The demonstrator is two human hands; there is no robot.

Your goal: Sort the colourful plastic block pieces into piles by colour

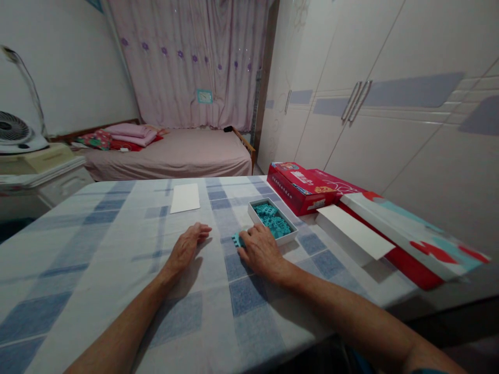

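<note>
My right hand [262, 248] is closed around a teal plastic piece [237, 239] with a notched edge, most of it hidden under the fingers. This hand is at the near left side of a shallow white box [289, 238], which holds several teal openwork pieces [273, 218] of the same colour. Further left, my left hand [188, 243] is just above or on the tablecloth, fingers stretched toward the right with nothing in them. Between the hands and the far table edge lies a blank white card [185, 198].
Red boxes [290, 189] stand at the table's right, beside an open white box part [353, 234] and a long package with a red, white and teal cover [413, 234]. A blue-and-white checked cloth [105, 259] covers the table. Beyond are a bed [187, 150] and wardrobe doors [409, 150].
</note>
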